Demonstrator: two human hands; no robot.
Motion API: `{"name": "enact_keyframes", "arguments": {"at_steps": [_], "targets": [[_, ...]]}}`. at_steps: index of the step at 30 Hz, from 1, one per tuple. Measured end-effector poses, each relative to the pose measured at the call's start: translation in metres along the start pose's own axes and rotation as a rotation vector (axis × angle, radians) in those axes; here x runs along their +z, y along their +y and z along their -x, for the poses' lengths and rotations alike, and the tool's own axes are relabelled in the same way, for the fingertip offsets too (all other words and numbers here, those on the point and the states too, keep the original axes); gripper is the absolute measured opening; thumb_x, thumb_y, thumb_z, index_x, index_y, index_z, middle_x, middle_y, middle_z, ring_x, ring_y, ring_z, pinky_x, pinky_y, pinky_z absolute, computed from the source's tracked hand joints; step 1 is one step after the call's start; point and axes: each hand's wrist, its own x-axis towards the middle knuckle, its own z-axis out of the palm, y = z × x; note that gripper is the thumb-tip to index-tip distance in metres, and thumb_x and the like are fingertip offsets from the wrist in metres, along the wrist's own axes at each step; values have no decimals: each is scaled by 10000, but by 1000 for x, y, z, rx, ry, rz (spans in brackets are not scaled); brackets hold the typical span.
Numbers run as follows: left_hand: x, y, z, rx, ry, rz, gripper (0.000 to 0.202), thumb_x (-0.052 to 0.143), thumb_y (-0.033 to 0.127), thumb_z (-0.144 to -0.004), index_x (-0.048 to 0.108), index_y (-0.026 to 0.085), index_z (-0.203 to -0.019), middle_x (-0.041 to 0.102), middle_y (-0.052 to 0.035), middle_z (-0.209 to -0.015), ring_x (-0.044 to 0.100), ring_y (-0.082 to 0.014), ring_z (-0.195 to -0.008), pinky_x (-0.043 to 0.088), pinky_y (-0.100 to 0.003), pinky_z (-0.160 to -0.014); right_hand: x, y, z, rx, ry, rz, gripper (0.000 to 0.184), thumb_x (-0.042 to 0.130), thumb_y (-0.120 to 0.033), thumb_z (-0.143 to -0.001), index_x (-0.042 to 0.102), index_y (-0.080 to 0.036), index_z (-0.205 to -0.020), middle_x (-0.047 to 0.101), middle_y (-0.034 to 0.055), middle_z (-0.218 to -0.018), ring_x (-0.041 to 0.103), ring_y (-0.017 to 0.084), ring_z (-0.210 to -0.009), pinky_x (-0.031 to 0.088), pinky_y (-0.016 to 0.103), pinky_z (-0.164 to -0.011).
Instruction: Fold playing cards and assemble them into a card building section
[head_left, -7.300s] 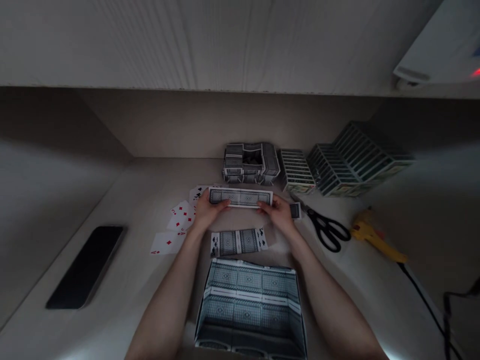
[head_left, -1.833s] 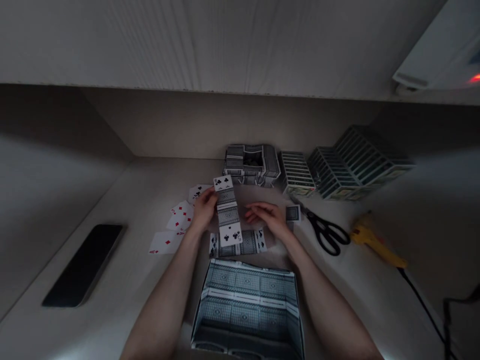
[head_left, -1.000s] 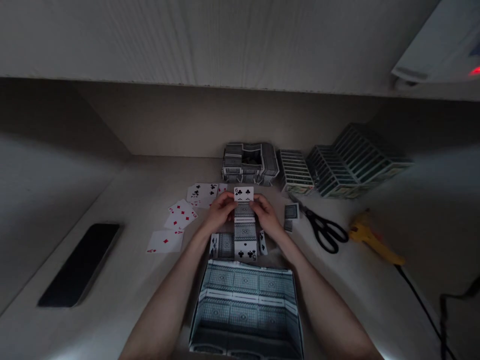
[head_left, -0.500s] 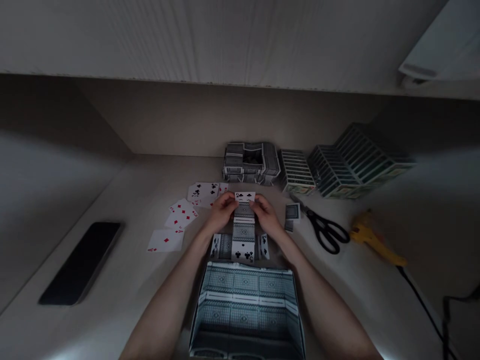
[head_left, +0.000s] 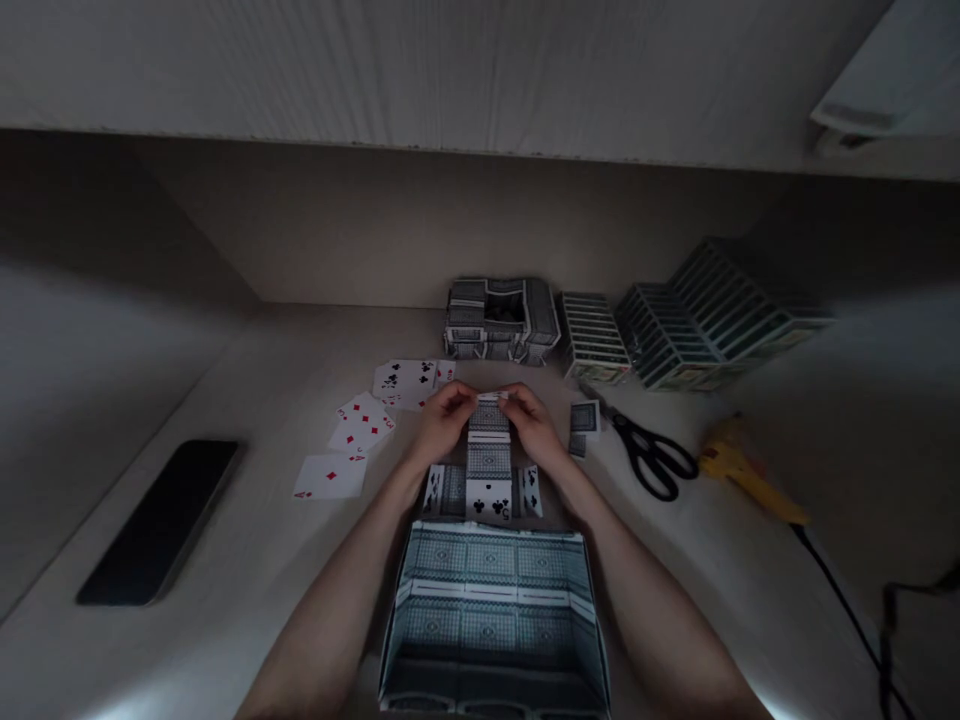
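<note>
Both hands [head_left: 442,425] pinch card strip [head_left: 489,461]; box [head_left: 490,562] btwn forearms [head_left: 330,590], scissors [head_left: 634,437] R, phone [head_left: 160,523] L.

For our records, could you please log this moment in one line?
left hand: holds far end of card strip | right hand: holds same end | near side: open card box | right side: scissors
</note>
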Motion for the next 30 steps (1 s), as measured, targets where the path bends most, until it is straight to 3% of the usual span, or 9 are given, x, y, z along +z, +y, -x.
{"name": "enact_keyframes", "arguments": {"at_steps": [5,18,26,30], "targets": [[0,-3,1,-5,-36,11,68,543,230,-709,533,166,-731,542,38,-656,499,-99,-626,383,-206,-593,2,4,0,28,-14,-54,178,574,-374,-689,509,-220,-752,500,-48,-583,462,131,-555,362,251,-548],[5,-6,4,23,-56,-26,100,566,221,-694,481,170,-703,475,51,-604,451,-83,-566,337,-185,-522,5,7,2,3,27,-11,193,602,-352,-660,471,-218,-705,492,-38,-608,452,132,-580,353,242,-538],[3,-1,2,10,-21,-19,121,571,277,-711,519,169,-697,481,52,-602,454,-84,-579,351,-190,-545,2,2,1,-15,-1,-20,125,545,-329,-700,496,-216,-720,481,-37,-628,450,137,-612,350,251,-599],[0,2,1,-22,-23,20,124,564,290,-708,579,173,-747,565,24,-692,513,-113,-667,397,-222,-631,-1,-2,1,-26,8,9,96,506,-309,-714,512,-213,-713,503,-25,-680,474,154,-687,362,260,-657]]}}
